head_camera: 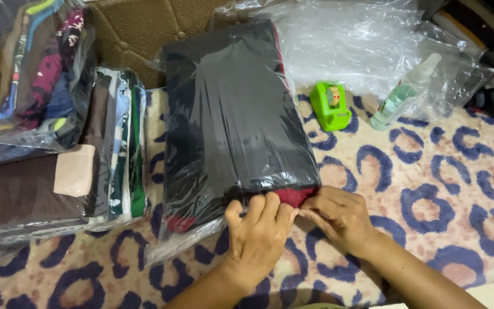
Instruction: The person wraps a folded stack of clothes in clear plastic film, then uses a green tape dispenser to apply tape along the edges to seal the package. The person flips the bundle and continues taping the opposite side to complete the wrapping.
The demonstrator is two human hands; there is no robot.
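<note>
A leopard-print blanket (pixel 430 189) bears a plastic-wrapped dark folded garment (pixel 230 109) at centre. The left hand (pixel 258 232) and right hand (pixel 338 217) pinch the bag's open near edge. Beyond stands a green tape dispenser (pixel 330 106).

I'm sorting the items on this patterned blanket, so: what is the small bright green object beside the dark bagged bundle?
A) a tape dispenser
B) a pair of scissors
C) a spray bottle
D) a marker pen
A: the green tape dispenser holds a roll of tape in its top, right of the dark bagged bundle.
</note>
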